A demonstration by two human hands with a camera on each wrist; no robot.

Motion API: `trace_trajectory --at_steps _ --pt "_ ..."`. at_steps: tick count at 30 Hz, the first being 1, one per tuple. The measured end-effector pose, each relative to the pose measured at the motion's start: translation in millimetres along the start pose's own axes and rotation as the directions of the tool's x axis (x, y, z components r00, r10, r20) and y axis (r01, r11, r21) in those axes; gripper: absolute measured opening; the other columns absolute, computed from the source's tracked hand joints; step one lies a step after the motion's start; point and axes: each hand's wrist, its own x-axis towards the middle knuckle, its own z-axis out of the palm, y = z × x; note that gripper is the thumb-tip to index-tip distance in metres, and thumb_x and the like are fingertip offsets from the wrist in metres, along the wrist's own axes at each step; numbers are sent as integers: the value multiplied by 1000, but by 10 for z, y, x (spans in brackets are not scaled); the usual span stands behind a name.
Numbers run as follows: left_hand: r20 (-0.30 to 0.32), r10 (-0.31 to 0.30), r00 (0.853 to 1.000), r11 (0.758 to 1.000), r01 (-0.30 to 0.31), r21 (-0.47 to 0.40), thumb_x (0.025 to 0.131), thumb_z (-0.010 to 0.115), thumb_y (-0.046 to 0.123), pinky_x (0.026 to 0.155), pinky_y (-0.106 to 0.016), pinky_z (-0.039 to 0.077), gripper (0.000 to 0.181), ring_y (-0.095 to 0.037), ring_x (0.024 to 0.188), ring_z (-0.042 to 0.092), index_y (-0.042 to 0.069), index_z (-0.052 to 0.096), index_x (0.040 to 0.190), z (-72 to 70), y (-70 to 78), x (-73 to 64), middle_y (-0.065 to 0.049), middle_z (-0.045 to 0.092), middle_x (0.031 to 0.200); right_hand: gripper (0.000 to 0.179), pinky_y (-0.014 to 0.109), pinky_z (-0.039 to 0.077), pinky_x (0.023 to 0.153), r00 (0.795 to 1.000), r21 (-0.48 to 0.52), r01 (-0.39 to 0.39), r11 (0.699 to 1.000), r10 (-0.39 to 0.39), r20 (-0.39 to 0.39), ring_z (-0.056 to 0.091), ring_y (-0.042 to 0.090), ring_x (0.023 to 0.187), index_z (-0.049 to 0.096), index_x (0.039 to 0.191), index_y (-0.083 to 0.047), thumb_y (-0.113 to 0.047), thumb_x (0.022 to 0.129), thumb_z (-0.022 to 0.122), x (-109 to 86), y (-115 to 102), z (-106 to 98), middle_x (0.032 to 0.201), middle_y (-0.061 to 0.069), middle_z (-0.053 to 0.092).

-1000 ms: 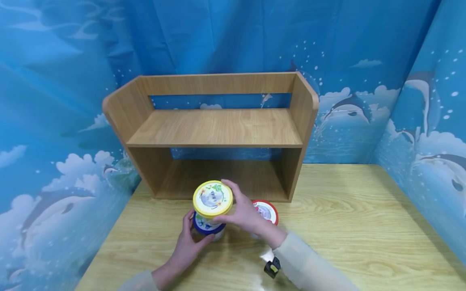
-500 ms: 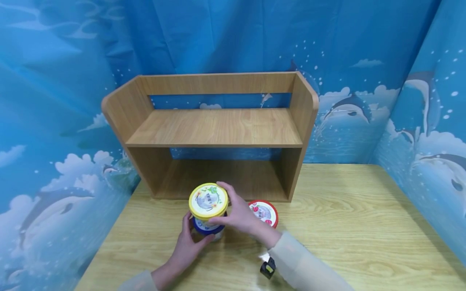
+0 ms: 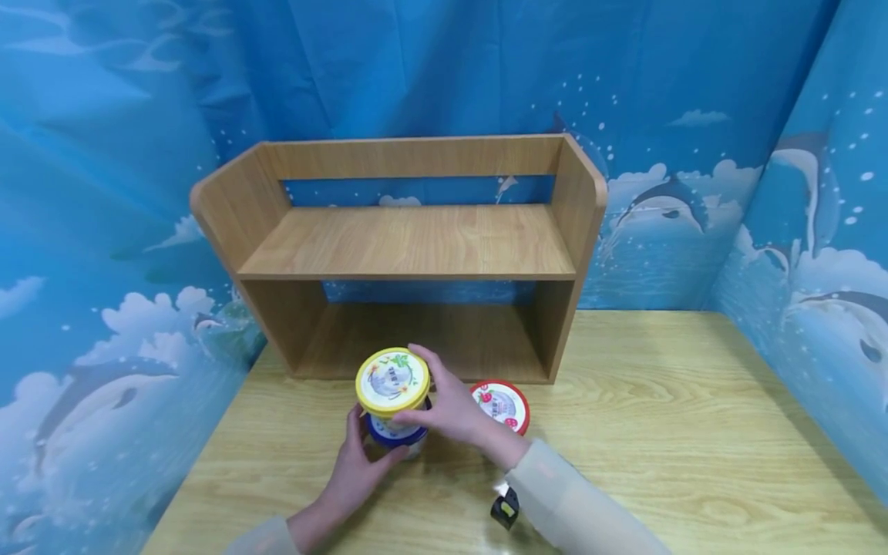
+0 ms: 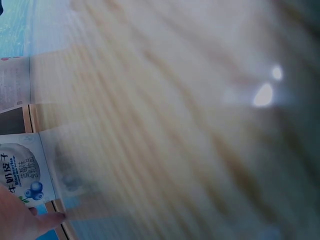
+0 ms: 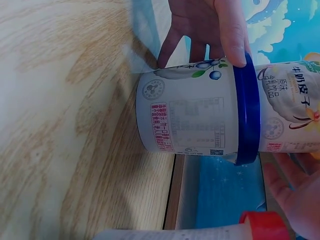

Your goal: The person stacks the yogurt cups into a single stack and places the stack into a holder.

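Note:
A paper tub with a blue lid [image 3: 391, 434] and blueberry print stands upright on the table. My left hand [image 3: 355, 472] holds it round its side, thumb at the lid's edge in the right wrist view. Right on top of that lid sits a second tub with a yellow lid [image 3: 392, 381] and flower print, overlapping most of the blue lid in the head view. My right hand [image 3: 449, 408] grips the yellow-lidded tub from the right. In the left wrist view, the blueberry tub [image 4: 27, 165] shows beside the left hand [image 4: 22, 220].
A tub with a red lid [image 3: 505, 405] and strawberry print stands right of the stack, partly behind the right forearm. Behind is a two-level wooden shelf [image 3: 409, 239]. A small black piece [image 3: 505, 509] with a yellow patch is beside the right sleeve. Blue printed curtains surround the table.
My right hand has moved the yellow-lidded tub slightly left and down onto the blue-lidded one. The left hand has stayed in place.

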Motion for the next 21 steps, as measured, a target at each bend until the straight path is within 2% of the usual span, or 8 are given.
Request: trace_trajectory --at_steps 5,10,16,21 --pt "-2 -11 1000 1000 11 2 77 83 9 103 -53 35 88 -40 126 47 3 25 144 9 7 7 -28 50 133 103 57 41 99 1000 -10 -7 1000 7 4 50 33 123 21 154 -20 -34 74 85 2 -7 -10 139 14 50" --pt "-6 -22 1000 1000 22 0 76 83 8 104 -53 34 89 -40 126 47 2 25 143 12 13 3 -28 51 133 106 55 38 102 999 7 -36 999 36 -9 46 31 128 19 154 -24 -35 72 86 -30 -16 -45 149 11 40" --pt "-10 -17 1000 1000 17 7 77 83 10 103 -54 35 88 -41 125 48 2 25 143 12 11 1 -28 52 131 104 50 39 103 999 66 4 998 -1 -51 42 26 131 21 153 -19 -25 73 86 -95 -28 -145 149 8 39" --pt "-21 -5 1000 1000 6 23 76 84 10 102 -53 37 87 -40 123 50 1 27 142 18 6 2 -27 53 130 100 51 39 102 995 62 65 996 -60 -80 43 27 131 21 153 -17 -18 76 85 -173 -65 -278 148 7 41"
